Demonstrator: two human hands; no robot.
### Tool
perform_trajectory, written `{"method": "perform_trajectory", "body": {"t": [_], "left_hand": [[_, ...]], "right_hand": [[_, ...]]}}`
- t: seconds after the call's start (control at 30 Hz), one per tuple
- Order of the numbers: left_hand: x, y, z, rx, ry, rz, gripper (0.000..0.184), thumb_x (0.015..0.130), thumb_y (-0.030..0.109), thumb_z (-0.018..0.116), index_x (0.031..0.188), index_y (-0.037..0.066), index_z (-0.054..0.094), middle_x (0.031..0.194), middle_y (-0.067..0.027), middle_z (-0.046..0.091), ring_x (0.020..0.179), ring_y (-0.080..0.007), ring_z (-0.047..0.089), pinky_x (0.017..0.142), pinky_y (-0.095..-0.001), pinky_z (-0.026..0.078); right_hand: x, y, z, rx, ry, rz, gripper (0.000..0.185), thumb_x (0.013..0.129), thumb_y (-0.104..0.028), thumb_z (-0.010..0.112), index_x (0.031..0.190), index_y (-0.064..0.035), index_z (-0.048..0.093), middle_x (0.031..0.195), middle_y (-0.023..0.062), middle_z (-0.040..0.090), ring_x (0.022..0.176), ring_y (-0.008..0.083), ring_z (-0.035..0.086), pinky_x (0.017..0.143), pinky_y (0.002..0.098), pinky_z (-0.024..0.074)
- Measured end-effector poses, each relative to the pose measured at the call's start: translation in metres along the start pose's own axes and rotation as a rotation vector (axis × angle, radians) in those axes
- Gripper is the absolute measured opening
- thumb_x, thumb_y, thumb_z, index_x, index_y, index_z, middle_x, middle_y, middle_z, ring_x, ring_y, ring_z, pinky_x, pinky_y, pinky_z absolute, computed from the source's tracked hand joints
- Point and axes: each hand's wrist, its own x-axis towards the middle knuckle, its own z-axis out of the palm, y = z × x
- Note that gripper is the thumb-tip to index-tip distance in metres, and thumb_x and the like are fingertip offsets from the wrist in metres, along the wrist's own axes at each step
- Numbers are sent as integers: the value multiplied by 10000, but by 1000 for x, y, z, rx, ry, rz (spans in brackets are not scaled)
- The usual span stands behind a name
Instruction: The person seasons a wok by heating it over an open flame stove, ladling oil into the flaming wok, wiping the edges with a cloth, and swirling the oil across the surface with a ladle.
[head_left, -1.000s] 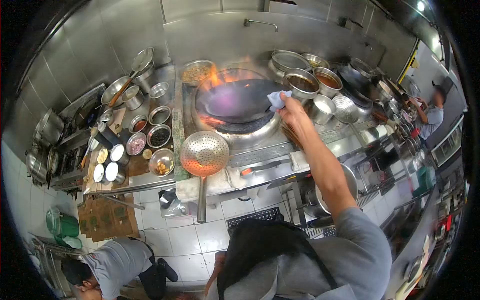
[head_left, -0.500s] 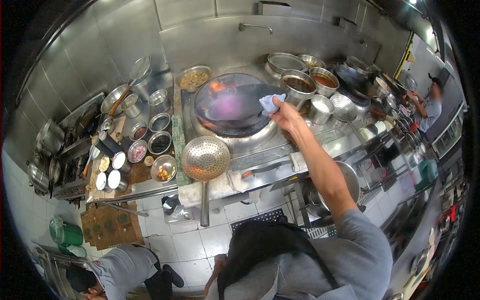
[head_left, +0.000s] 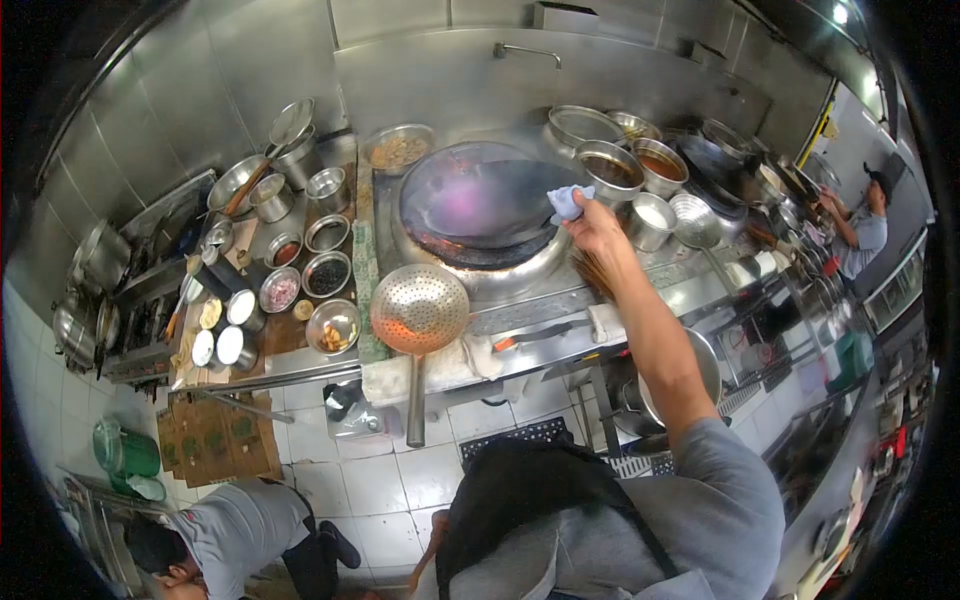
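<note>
Steel wall panels (head_left: 420,80) rise behind the stove, with a spout (head_left: 530,50) set high, beyond the grip and well clear of the wok (head_left: 470,195). That wok sits on the round burner ring (head_left: 500,285), left of the right hand (head_left: 597,230). Orange glows under its near side, likely the reason a blue-white cloth (head_left: 570,204) lies between skin and metal: the right grip is closed, pinching the folded cloth at the wok's right edge.

Low beside the apron (head_left: 530,480), well apart from the stove, hangs the left hand (head_left: 440,520); whether its grip is spread or pressed together, I cannot tell.

Just beyond and right of the right grip stand 2 sauce bowls, 1 dark (head_left: 612,194) and 1 reddish (head_left: 662,189), probably grouped there for easy reach. A bamboo brush (head_left: 592,272) lies just below it. Nearer the body and to its left, a perforated ladle (head_left: 420,305) rests on the tabletop (head_left: 545,346), its handle jutting past the front edge, handy to grab. Small bowls (head_left: 280,307) gather farther left.

At lower left, 1 person (head_left: 245,525) bends low; another (head_left: 868,235) works at far right.
</note>
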Motion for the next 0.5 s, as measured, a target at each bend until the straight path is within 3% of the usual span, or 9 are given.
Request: {"method": "perform_trajectory", "body": {"t": [0.3,0.43,0.5], "left_hand": [[-11,-3,6,3,-27,22,171,808,221,617,678,111,627,689,-77,639,629,-268,635,542,-392,500],[0,-6,2,15,-26,76,156,811,203,619,691,102,617,681,-74,626,612,-260,624,528,-386,492],[11,-7,-4,49,4,131,149,812,193,620,698,98,612,676,-73,620,604,-256,619,521,-384,487]], "right_hand": [[17,6,-13,15,-54,-6,197,1007,-198,534,1173,-107,586,1152,66,653,977,224,640,708,369,501],[13,0,-12,-15,-47,43,187,1001,-216,548,1163,-131,591,1135,47,656,980,195,638,723,354,490],[10,-1,-16,56,-104,52,186,974,-189,590,1144,-114,585,1084,68,642,939,216,622,699,390,488]]}}
